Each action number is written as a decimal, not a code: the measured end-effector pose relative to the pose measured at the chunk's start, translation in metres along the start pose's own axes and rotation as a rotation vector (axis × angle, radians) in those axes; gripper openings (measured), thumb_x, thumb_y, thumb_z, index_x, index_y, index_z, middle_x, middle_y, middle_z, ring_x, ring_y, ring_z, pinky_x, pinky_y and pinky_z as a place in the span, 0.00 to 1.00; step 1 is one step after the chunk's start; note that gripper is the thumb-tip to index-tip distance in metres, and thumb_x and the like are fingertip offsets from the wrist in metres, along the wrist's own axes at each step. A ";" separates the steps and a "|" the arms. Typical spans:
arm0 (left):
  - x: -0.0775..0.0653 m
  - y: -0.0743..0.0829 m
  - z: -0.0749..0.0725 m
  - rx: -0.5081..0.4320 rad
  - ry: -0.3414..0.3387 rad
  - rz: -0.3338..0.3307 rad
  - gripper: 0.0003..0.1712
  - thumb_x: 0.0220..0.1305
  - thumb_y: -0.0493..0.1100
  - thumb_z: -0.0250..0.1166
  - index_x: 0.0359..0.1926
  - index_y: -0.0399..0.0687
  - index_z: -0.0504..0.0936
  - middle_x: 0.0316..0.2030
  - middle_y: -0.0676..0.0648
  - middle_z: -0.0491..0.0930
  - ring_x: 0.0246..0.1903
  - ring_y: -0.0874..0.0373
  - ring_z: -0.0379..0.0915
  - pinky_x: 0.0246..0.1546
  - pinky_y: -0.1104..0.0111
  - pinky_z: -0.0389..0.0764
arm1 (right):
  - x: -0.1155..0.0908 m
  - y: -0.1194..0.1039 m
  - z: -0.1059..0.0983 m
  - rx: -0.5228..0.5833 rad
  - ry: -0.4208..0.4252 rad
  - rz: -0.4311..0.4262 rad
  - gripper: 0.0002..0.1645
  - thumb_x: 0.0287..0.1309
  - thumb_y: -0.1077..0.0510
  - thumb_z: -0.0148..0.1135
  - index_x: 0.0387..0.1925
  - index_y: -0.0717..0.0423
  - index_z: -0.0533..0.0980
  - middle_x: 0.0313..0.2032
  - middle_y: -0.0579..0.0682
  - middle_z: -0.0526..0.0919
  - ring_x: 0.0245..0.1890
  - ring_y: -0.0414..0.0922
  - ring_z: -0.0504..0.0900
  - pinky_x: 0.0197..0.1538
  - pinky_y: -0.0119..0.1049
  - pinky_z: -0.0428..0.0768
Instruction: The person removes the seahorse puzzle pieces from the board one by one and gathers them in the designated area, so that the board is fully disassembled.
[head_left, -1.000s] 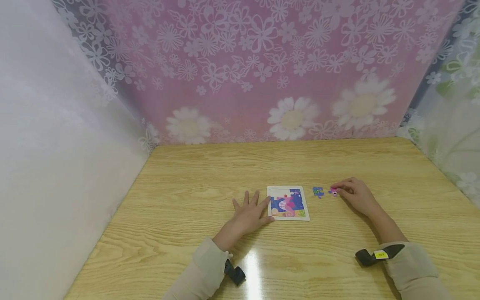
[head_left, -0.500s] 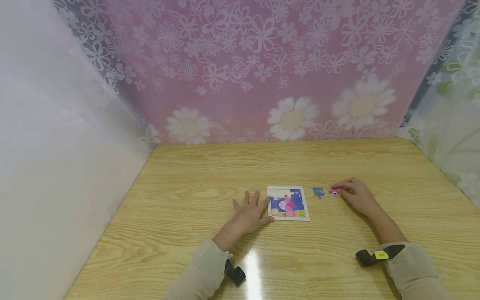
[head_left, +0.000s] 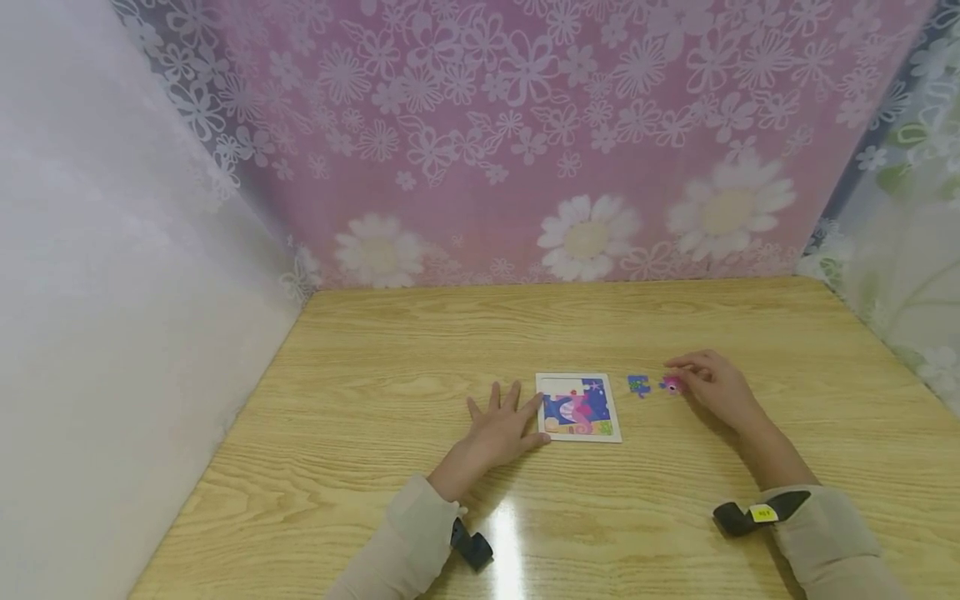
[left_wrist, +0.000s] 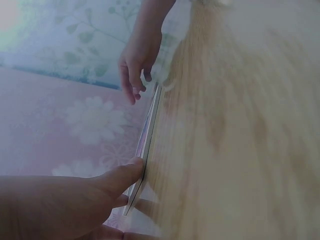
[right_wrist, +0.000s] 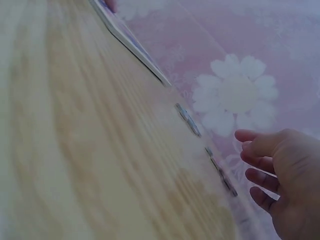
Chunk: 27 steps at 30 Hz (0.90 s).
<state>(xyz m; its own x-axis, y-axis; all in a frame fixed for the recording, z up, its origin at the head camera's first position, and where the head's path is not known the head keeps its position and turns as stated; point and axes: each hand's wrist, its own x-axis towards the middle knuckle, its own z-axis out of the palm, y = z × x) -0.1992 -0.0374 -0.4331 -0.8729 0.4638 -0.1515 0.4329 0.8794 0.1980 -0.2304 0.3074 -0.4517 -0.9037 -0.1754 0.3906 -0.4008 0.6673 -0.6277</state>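
A white-bordered puzzle tray with a pink seahorse picture lies on the table; its upper left part shows bare white. My left hand is spread flat beside it, thumb and forefinger touching its left border. To the tray's right lies a blue puzzle piece with green on it. A pink puzzle piece with an eye is just beyond that, partly under the fingers of my right hand. In the right wrist view, the right hand hovers with loosely bent fingers, apart from both flat pieces.
The wood-grain table ends at a pink flowered cloth behind. A pale wall covering stands along the left, a leafy one on the right. Black wrist cameras sit on both sleeves.
My right hand has risen slightly off the pink puzzle piece, its fingers loosening. The left hand and the tray stay as they were; the view has shifted a little.
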 end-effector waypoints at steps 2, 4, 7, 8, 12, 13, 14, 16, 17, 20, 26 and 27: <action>0.000 0.000 0.000 0.003 0.000 -0.003 0.39 0.62 0.66 0.48 0.71 0.62 0.53 0.69 0.41 0.45 0.66 0.36 0.36 0.53 0.33 0.44 | 0.003 -0.007 0.001 0.019 -0.028 -0.017 0.11 0.61 0.66 0.55 0.43 0.64 0.79 0.38 0.58 0.75 0.32 0.42 0.74 0.29 0.30 0.74; 0.000 0.000 0.001 0.008 0.001 -0.005 0.39 0.62 0.66 0.48 0.71 0.62 0.52 0.69 0.41 0.46 0.66 0.36 0.36 0.53 0.33 0.44 | 0.007 -0.015 0.003 0.027 -0.061 -0.035 0.10 0.61 0.66 0.55 0.43 0.65 0.79 0.39 0.59 0.76 0.33 0.46 0.74 0.29 0.31 0.75; 0.001 0.000 0.001 0.007 0.000 -0.008 0.39 0.62 0.67 0.48 0.71 0.62 0.52 0.69 0.41 0.46 0.66 0.37 0.36 0.53 0.33 0.44 | 0.013 -0.029 0.008 0.007 -0.112 -0.050 0.10 0.61 0.66 0.56 0.42 0.64 0.79 0.39 0.59 0.77 0.36 0.50 0.73 0.31 0.32 0.75; 0.001 0.000 0.001 0.003 0.001 -0.007 0.39 0.62 0.66 0.48 0.71 0.62 0.52 0.69 0.41 0.46 0.66 0.37 0.36 0.53 0.33 0.44 | 0.014 -0.032 0.010 0.007 -0.130 -0.050 0.10 0.60 0.66 0.56 0.42 0.63 0.79 0.39 0.58 0.77 0.37 0.50 0.73 0.32 0.33 0.74; 0.000 0.001 0.000 -0.007 0.001 -0.002 0.39 0.62 0.66 0.49 0.71 0.61 0.53 0.69 0.41 0.46 0.66 0.36 0.36 0.52 0.33 0.44 | 0.020 -0.046 0.020 0.038 -0.203 -0.047 0.10 0.60 0.68 0.56 0.42 0.62 0.80 0.41 0.58 0.76 0.39 0.52 0.71 0.32 0.35 0.73; 0.000 0.001 0.000 -0.007 0.003 -0.002 0.39 0.62 0.66 0.49 0.70 0.61 0.53 0.69 0.40 0.46 0.66 0.36 0.36 0.52 0.33 0.44 | 0.021 -0.049 0.023 0.043 -0.217 -0.050 0.10 0.59 0.68 0.56 0.42 0.62 0.80 0.41 0.57 0.76 0.39 0.52 0.71 0.32 0.35 0.73; -0.001 0.001 0.000 -0.009 0.003 -0.002 0.39 0.62 0.66 0.49 0.70 0.61 0.53 0.69 0.40 0.46 0.66 0.36 0.36 0.53 0.33 0.44 | 0.023 -0.052 0.026 0.046 -0.230 -0.049 0.11 0.59 0.68 0.56 0.42 0.61 0.80 0.41 0.56 0.76 0.40 0.52 0.71 0.33 0.36 0.73; -0.001 0.001 -0.001 -0.010 0.003 -0.002 0.39 0.63 0.66 0.49 0.71 0.60 0.53 0.69 0.40 0.46 0.65 0.36 0.36 0.53 0.33 0.44 | 0.026 -0.056 0.032 0.050 -0.253 -0.058 0.11 0.59 0.68 0.56 0.41 0.61 0.80 0.40 0.55 0.77 0.40 0.52 0.72 0.34 0.38 0.73; -0.001 0.001 -0.001 -0.010 0.003 -0.003 0.39 0.63 0.66 0.49 0.70 0.60 0.54 0.69 0.40 0.46 0.65 0.36 0.36 0.53 0.33 0.45 | 0.028 -0.059 0.035 0.055 -0.265 -0.064 0.10 0.58 0.68 0.57 0.41 0.60 0.80 0.40 0.55 0.77 0.40 0.52 0.72 0.35 0.39 0.72; -0.001 0.001 -0.001 -0.006 0.003 -0.002 0.39 0.62 0.66 0.49 0.71 0.61 0.53 0.69 0.41 0.46 0.65 0.36 0.36 0.53 0.33 0.45 | 0.032 -0.064 0.043 0.062 -0.294 -0.076 0.10 0.59 0.67 0.58 0.41 0.60 0.81 0.39 0.53 0.77 0.40 0.52 0.72 0.37 0.42 0.72; 0.000 0.000 0.000 0.002 0.005 0.000 0.39 0.62 0.67 0.49 0.70 0.61 0.53 0.69 0.41 0.46 0.66 0.36 0.37 0.53 0.34 0.45 | 0.038 -0.071 0.054 0.061 -0.337 -0.071 0.09 0.58 0.67 0.58 0.39 0.58 0.81 0.38 0.52 0.77 0.39 0.50 0.72 0.39 0.43 0.72; 0.000 0.000 0.000 0.004 0.004 0.001 0.39 0.62 0.67 0.49 0.70 0.61 0.53 0.69 0.41 0.46 0.66 0.36 0.37 0.53 0.34 0.45 | 0.038 -0.071 0.055 0.056 -0.342 -0.063 0.09 0.58 0.67 0.58 0.39 0.58 0.81 0.38 0.52 0.77 0.39 0.49 0.72 0.39 0.43 0.72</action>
<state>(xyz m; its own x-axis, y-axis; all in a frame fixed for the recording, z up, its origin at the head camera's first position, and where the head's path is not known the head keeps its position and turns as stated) -0.1993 -0.0372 -0.4331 -0.8735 0.4640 -0.1472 0.4345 0.8795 0.1939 -0.2445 0.2137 -0.4296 -0.8712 -0.4538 0.1874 -0.4566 0.6085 -0.6490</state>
